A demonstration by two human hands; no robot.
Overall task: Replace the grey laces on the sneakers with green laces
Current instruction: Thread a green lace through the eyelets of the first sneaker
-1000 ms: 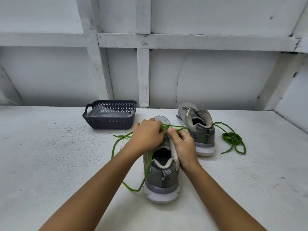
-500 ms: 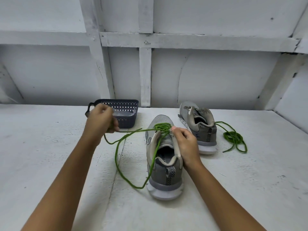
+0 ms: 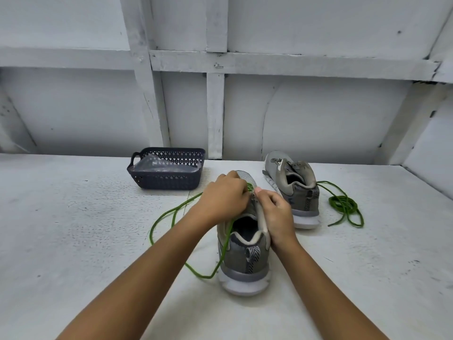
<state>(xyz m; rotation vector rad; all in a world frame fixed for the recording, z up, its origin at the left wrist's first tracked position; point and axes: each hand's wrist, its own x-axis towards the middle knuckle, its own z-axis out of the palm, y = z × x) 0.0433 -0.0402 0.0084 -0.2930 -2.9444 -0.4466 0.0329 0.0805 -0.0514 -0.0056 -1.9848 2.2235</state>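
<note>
White table [image 3: 73,229]; dark basket [image 3: 169,183] holds clear plastic [image 3: 160,166].

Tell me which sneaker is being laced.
The near sneaker: left hand and right hand at its eyelets, green lace trailing off. The far sneaker is untouched, a coiled lace beside it.

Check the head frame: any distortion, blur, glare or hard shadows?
Head view: wide-angle lens tilts and bows the wall beams near the edges; light soft and even, faint shadow beside the near sneaker; no glare; left hand and right hand sharp, covering the eyelets.
</note>
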